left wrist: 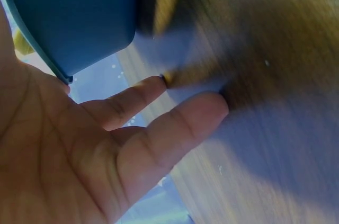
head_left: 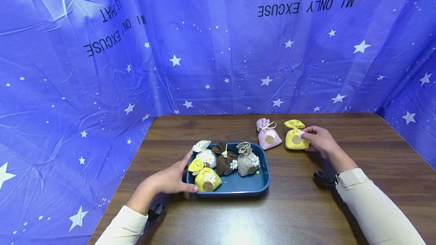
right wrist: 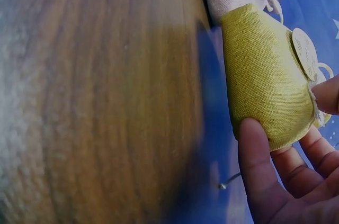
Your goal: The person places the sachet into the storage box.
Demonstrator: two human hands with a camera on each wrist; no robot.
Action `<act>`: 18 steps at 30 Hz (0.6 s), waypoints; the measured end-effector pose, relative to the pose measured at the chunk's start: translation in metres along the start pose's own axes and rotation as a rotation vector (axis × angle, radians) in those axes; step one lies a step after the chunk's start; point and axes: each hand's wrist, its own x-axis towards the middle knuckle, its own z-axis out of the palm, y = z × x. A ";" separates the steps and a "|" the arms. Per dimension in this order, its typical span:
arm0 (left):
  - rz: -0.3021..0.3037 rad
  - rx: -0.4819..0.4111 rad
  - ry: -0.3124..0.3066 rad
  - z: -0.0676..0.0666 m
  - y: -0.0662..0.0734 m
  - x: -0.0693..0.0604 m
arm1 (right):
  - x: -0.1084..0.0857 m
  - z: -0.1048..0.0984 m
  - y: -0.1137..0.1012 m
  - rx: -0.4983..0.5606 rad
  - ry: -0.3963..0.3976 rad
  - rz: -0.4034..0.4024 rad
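Observation:
At the right, my right hand (head_left: 320, 141) grips a yellow drawstring sachet (head_left: 294, 143) by its side, the thumb near its white flower. In the right wrist view the fingers press along the yellow cloth (right wrist: 265, 75). My left hand (head_left: 173, 175) rests against the left end of a blue tray (head_left: 243, 186), thumb by the near corner. Straight fingers (left wrist: 177, 128) show below the tray wall (left wrist: 79, 17) in the left wrist view. Inside the tray lie a white sachet (head_left: 201, 150), a second yellow sachet (head_left: 202, 177), a brown sachet (head_left: 224, 162) and a grey-beige sachet (head_left: 246, 162).
A pink sachet (head_left: 267, 135) sits on the wooden table (head_left: 289, 207), between the tray and the gripped yellow one. A blue star-printed cloth (head_left: 231, 56) hangs behind the table and at both sides.

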 end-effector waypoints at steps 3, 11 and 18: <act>0.001 0.000 0.001 0.000 0.000 0.000 | -0.001 0.000 -0.003 -0.005 0.001 -0.010; 0.000 0.015 0.001 0.000 -0.001 0.000 | -0.007 0.003 -0.015 -0.010 -0.014 -0.037; 0.003 0.006 0.003 0.000 0.001 0.000 | -0.012 0.009 -0.025 0.007 -0.033 -0.089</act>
